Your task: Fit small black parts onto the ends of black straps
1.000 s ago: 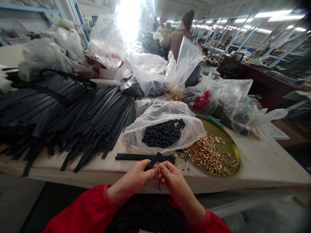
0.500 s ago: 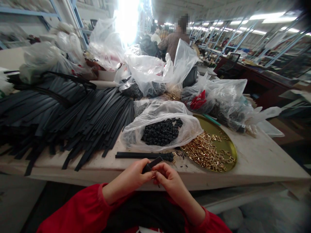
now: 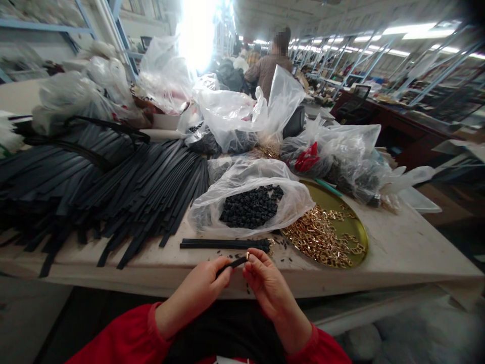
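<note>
black strap being pinched at the surface edge

a short black strap (image 3: 232,264) is being pinched between both hands, just in front of the surface (image 3: 397,253) edge. the left hand (image 3: 202,288) is being closed on one end, the right hand (image 3: 263,283) on the other, where a small gold fitting (image 3: 247,256) is being pressed. the strap is judged light, limp and bendable, best gripped near its ends. beyond the hands, a finished strap (image 3: 227,244) is lying.

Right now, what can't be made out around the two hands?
Head view only:
- Small gold piece at the strap tip: too small to identify.
- Black strap: its near end is covered by the left hand.
- Right hand: seen from the back, its fingertip grip is hidden.
- Pile of black strips: cut off by the left edge.
</note>
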{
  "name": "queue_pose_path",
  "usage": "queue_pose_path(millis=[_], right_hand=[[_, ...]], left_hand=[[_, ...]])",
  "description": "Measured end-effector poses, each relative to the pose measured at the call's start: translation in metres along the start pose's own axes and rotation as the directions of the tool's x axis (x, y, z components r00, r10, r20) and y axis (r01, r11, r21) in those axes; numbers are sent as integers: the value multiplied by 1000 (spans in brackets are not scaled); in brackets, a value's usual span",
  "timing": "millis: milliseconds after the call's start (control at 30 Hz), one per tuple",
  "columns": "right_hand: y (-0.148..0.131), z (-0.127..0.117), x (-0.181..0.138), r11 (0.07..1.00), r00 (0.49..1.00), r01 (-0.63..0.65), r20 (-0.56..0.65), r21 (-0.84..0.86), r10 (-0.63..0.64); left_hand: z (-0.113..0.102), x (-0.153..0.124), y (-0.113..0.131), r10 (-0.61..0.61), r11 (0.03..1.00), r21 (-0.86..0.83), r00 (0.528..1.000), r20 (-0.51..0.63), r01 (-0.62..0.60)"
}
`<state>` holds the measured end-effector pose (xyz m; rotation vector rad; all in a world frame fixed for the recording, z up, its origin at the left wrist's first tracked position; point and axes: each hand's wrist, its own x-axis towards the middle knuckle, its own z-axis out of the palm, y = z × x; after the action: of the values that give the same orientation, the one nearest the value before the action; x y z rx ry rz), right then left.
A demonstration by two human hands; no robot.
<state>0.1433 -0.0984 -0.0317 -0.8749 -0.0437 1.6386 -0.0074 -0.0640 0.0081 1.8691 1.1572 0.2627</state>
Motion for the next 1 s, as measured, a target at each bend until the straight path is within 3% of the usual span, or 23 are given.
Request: queue_pose_path(millis=[100, 167, 267, 367, 533, 767, 933, 1000], right_hand=[[10, 3, -1, 1000, 999, -8, 31, -13, 9], [14, 3, -1, 994, 998, 52, 47, -98, -48], [15, 1, 2, 957, 985, 174, 53, -231, -166], [12, -1, 7, 948, 978, 207, 25, -242, -207], [23, -5, 7, 884, 972, 236, 93, -403, -217], [26, -12, 1, 790, 947, 317, 131, -526, -292], [23, -11, -2, 854, 966, 260, 123, -451, -230], [24, -11, -5, 836, 965, 262, 120, -482, -233]], left_hand=[[3, 0, 5, 56, 998, 6, 998, 9, -56], [5, 3, 7, 70, 998, -11, 998, 5, -70], [8, 8, 5, 43, 999, -14, 999, 5, -43], [7, 10, 4, -10, 1000, 19, 1000, 23, 10], [4, 9, 5, -6, 970, -241, 999, 43, 16], [8, 10, 5, -187, 878, -412, 967, 176, 244], [13, 7, 6, -199, 847, -459, 960, 196, 269], [16, 5, 5, -213, 843, -465, 961, 175, 271]])
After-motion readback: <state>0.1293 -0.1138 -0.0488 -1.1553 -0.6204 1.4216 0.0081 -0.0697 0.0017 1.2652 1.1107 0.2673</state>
